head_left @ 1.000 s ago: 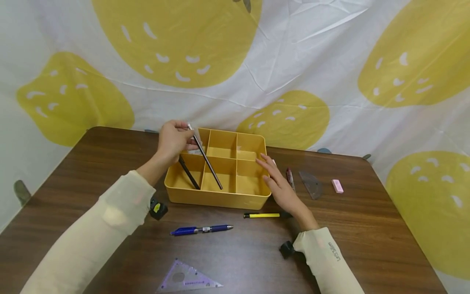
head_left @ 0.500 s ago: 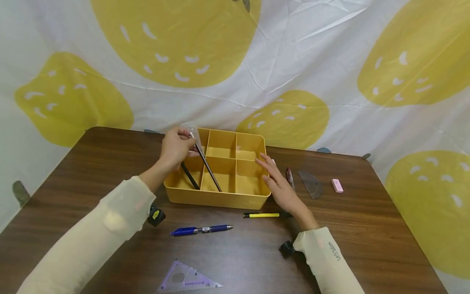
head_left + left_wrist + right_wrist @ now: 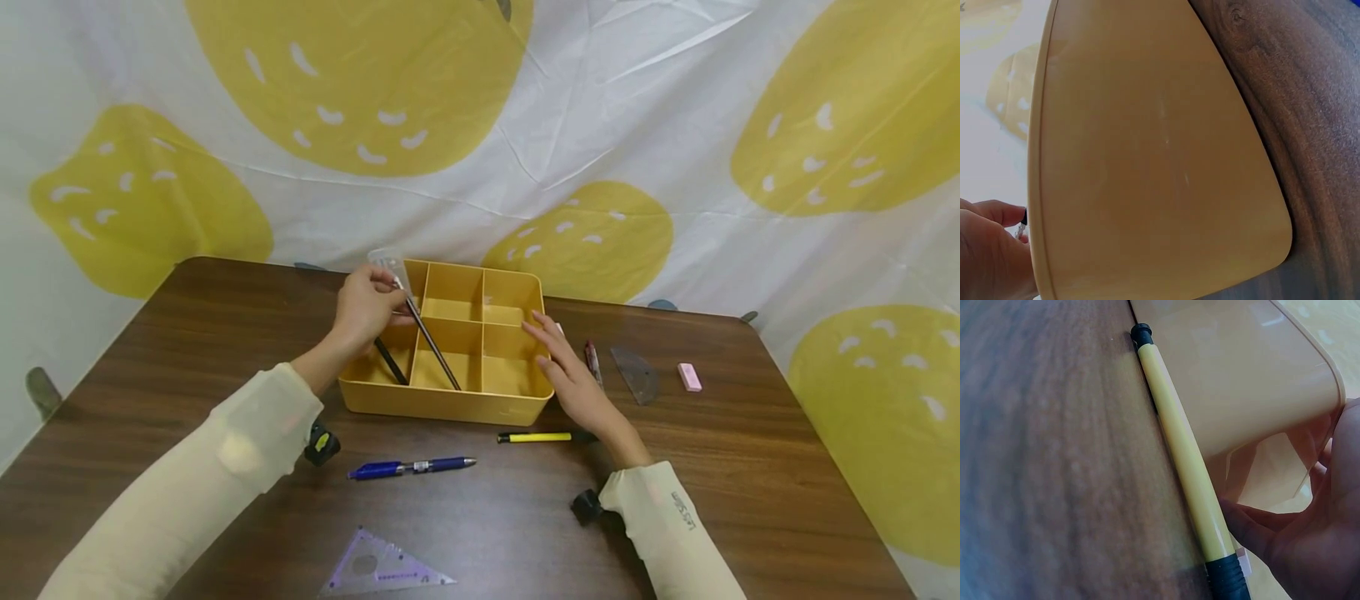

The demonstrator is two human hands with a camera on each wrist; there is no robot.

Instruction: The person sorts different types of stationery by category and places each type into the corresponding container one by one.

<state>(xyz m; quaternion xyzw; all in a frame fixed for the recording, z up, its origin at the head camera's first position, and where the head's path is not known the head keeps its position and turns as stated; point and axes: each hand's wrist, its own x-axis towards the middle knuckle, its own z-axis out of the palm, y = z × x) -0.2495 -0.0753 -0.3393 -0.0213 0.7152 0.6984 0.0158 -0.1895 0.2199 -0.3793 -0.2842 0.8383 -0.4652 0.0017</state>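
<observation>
In the head view my left hand [image 3: 365, 307] is over the left side of a yellow divided box [image 3: 450, 406]. Its thumb and fingers pinch the pale upper end of a slim dark pencil-like stick [image 3: 437, 350]. That stick slants down to the right, its lower end in the front middle compartment. A black pen [image 3: 391, 362] leans in the front left compartment, partly hidden by the hand. Beyond the fingers, a clear plastic ruler-like piece [image 3: 390, 261] stands up at the back left. My right hand [image 3: 573, 383] rests on the box's right rim with its fingers extended.
In front of the box lie a blue pen [image 3: 411, 468] and a yellow-and-black pen [image 3: 536, 437]. A clear purple-edged set square [image 3: 386, 567] is near the front. Rightward lie a dark red pen [image 3: 593, 363], a clear protractor [image 3: 635, 375] and a pink eraser [image 3: 689, 377].
My left hand has moved slightly to the right and lower, carrying the slim dark stick down. More of the clear plastic piece shows behind it. The right hand has stayed put.
</observation>
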